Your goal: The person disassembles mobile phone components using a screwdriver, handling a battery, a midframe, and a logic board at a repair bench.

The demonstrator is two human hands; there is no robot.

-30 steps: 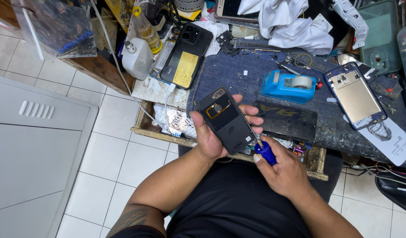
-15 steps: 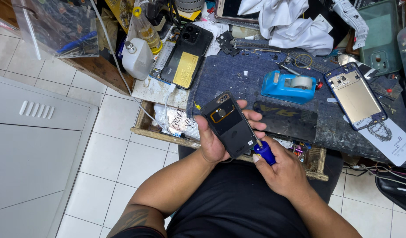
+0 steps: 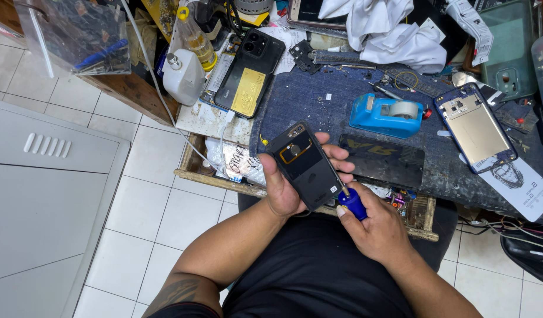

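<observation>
Item: left hand [image 3: 283, 191] gripped opened black smartphone [image 3: 305, 166]; right hand [image 3: 374, 229] clasped blue-handled screwdriver [image 3: 352, 203], tip apparently seated at lower-corner screw; steady turning needed next.

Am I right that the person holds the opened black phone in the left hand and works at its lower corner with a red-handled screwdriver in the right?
Not quite: the head view shows the screwdriver handle is blue, not red. The rest holds: left hand holds the black phone, right hand works its lower corner.

We see a white tiled floor [image 3: 148, 212], a grey metal cabinet [image 3: 42, 200] and a cluttered wooden workbench [image 3: 192, 171] covered in blue denim cloth [image 3: 318, 112].
</observation>
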